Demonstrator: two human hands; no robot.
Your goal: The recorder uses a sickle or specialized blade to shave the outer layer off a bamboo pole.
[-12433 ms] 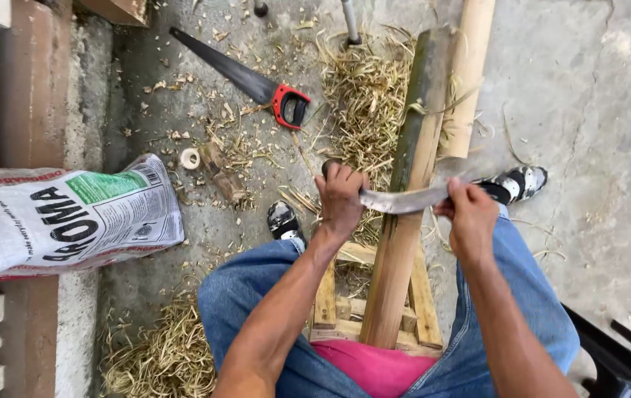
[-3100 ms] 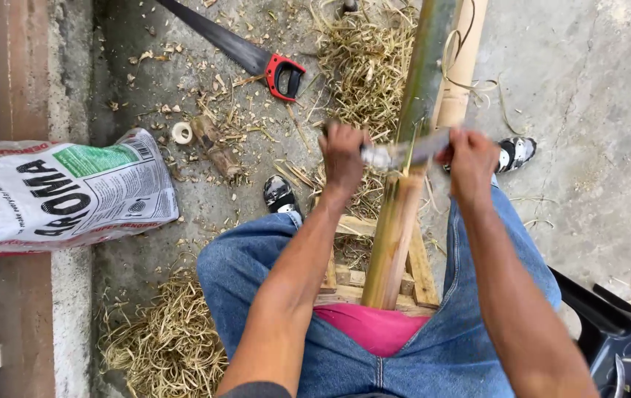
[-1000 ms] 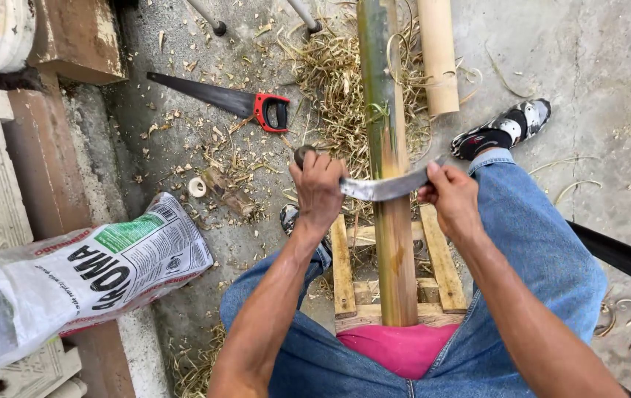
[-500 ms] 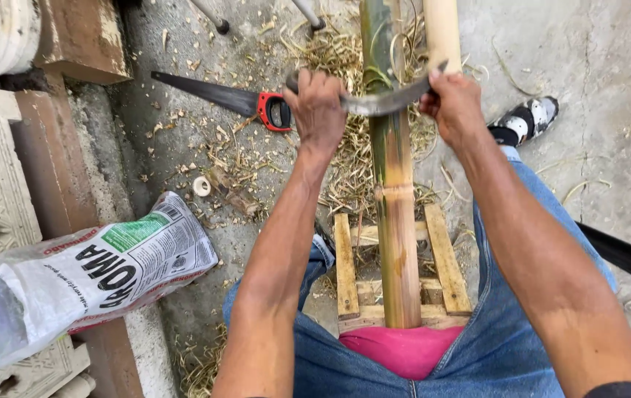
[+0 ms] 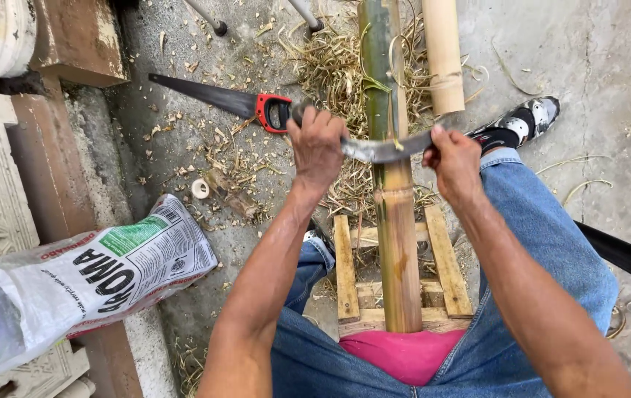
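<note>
A long bamboo pole [image 5: 396, 243] lies away from me over a small wooden frame [image 5: 346, 273], green at its far end and bare tan near me. Across it rests a curved metal blade [image 5: 385, 149]. My left hand [image 5: 317, 146] grips the blade's left end. My right hand [image 5: 454, 161] grips its right end. Thin green strips curl up from the pole just beyond the blade.
A red-handled hand saw [image 5: 231, 103] lies on the concrete at the left among shavings. A second, peeled pole [image 5: 442, 51] lies to the right. A printed white sack [image 5: 87, 276] rests on bricks at the left. My shoe [image 5: 522, 121] is on the right.
In the last half second both hands have drawn the blade back along the pole toward me, from near the far end. The camera has shifted a little.
</note>
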